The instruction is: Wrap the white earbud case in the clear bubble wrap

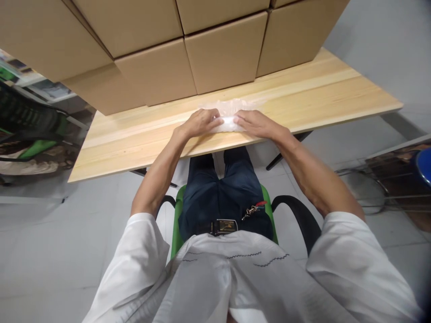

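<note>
On the wooden table, close to its front edge, lies a white bundle point(228, 125) with translucent plastic wrap point(230, 106) spread out behind it. My left hand point(203, 121) grips the left end of the bundle, fingers curled over its top. At the other end my right hand point(255, 123) holds it the same way, fingers bent and pressed on it. A short stretch of white shows between the two hands. What is inside the wrap cannot be made out.
Cardboard boxes point(225, 54) are stacked along the back of the wooden table point(336, 89). I sit on a green chair point(177, 215) with black armrests point(299, 220). Another chair point(30, 116) stands at the left, and a blue round seat point(423, 165) at the right.
</note>
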`<act>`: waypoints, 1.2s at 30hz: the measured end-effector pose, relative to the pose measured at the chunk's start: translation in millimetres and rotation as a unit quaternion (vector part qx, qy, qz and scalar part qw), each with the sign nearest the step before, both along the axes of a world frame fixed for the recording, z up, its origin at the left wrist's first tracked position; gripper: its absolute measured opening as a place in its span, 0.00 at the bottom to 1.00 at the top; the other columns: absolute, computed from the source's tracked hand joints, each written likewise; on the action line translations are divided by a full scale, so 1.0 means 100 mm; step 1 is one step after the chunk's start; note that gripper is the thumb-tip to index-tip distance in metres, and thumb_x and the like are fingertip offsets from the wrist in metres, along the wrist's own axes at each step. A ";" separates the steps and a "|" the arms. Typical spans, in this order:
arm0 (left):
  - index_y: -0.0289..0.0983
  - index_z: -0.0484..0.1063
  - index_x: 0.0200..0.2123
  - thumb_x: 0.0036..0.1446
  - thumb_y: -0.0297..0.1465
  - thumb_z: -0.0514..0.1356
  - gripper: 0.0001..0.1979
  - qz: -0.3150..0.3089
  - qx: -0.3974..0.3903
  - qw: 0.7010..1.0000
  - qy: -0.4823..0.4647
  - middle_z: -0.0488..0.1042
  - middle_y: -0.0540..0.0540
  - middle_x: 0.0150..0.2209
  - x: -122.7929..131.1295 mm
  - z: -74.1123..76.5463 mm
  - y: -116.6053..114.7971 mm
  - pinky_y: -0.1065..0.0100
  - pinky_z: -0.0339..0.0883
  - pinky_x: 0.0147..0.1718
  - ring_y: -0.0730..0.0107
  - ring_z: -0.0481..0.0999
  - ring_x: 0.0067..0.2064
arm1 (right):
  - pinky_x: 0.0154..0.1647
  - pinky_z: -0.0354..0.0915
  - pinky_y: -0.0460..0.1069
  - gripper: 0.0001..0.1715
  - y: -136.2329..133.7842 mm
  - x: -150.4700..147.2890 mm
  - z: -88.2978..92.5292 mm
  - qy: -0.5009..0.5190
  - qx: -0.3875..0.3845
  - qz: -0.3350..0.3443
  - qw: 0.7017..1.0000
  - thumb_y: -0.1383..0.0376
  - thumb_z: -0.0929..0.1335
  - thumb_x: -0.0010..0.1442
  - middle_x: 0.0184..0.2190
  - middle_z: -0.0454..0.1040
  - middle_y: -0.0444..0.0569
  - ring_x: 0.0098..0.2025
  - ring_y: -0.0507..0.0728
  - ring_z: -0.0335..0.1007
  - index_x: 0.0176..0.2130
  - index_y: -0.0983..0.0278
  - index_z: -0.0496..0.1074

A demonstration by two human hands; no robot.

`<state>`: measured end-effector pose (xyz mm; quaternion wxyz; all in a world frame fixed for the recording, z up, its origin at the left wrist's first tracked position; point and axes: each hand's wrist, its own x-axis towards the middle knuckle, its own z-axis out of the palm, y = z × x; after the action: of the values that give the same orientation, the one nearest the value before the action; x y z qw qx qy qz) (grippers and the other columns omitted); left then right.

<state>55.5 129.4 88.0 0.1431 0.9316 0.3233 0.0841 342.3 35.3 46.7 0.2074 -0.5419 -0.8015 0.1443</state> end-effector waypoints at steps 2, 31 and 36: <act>0.38 0.90 0.52 0.81 0.44 0.58 0.22 0.012 0.019 1.000 0.013 0.92 0.37 0.46 0.03 -0.06 0.05 0.54 0.78 0.55 0.50 0.87 0.49 | 0.56 0.75 0.61 0.28 0.09 0.04 0.08 0.005 -0.030 -0.018 0.999 0.50 0.60 0.86 0.49 0.89 0.59 0.51 0.69 0.82 0.49 0.60 0.84; 0.39 0.83 0.61 0.91 0.50 0.49 0.28 -0.001 0.112 0.994 -0.008 0.87 0.29 0.58 0.28 -0.25 -0.01 0.39 0.67 0.75 0.36 0.83 0.66 | 0.63 0.75 0.66 0.37 0.16 0.09 0.02 -0.050 0.004 -0.051 0.997 0.38 0.64 0.87 0.53 0.91 0.64 0.57 0.76 0.83 0.55 0.62 0.89; 0.35 0.85 0.61 0.91 0.42 0.49 0.26 0.042 0.105 0.993 0.025 0.89 0.26 0.58 0.51 -0.30 0.16 0.44 0.71 0.69 0.35 0.87 0.65 | 0.56 0.74 0.63 0.38 0.23 0.19 0.15 -0.043 -0.044 -0.066 0.996 0.45 0.59 0.90 0.45 0.91 0.60 0.48 0.71 0.83 0.50 0.62 0.89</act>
<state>106.7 145.5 57.5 0.0328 0.9290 0.3550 0.0999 361.1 58.5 61.3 0.1576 -0.6076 -0.7653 0.1423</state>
